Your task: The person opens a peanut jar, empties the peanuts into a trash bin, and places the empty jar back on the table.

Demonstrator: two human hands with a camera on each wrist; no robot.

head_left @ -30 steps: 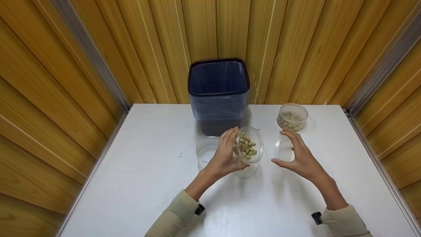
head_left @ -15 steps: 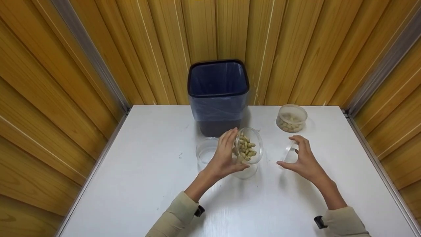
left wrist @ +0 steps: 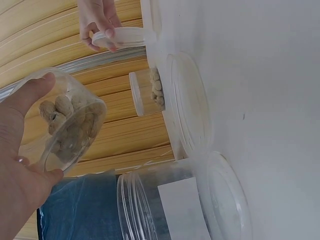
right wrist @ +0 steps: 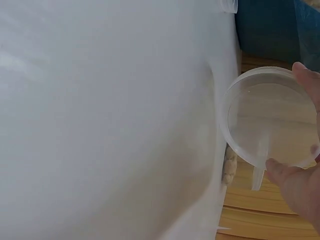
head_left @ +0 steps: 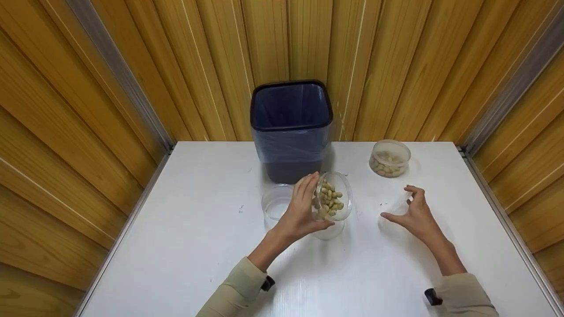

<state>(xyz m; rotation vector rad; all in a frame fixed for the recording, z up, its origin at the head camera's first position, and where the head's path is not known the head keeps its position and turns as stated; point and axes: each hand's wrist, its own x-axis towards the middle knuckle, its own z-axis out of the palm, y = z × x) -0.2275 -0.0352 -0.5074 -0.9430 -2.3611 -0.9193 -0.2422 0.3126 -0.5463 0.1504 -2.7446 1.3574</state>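
Jar: clear, cylindrical, thread-mouthed plastic [head_left: 274, 208], white label on its side; upright on the table, left of centre.
Bin: square-topped, dark [head_left: 291, 172], far centre, draped with thin, creased blue liner [head_left: 291, 143].
Left hand [head_left: 299, 211]: fingers and thumb curled round a tilted tub [head_left: 345, 185], clear, round, smooth, above the table.
Peanuts [head_left: 330, 200]: rough, tan, in shell, heaped inside that tub.
Flat disc: clear, round [left wrist: 190, 105], lying beneath the tub.
Far tub: translucent, round [head_left: 392, 149], more peanuts within; far right.
Right hand [head_left: 417, 215]: thumb and fingers spread wide, gripping a translucent round lid [right wrist: 272, 115] by its rim.
Surface: white, smooth table [head_left: 194, 233], faintly marked.
Room: yellow-brown wood-grain panels [head_left: 229, 66]; grey corner posts [head_left: 119, 75].
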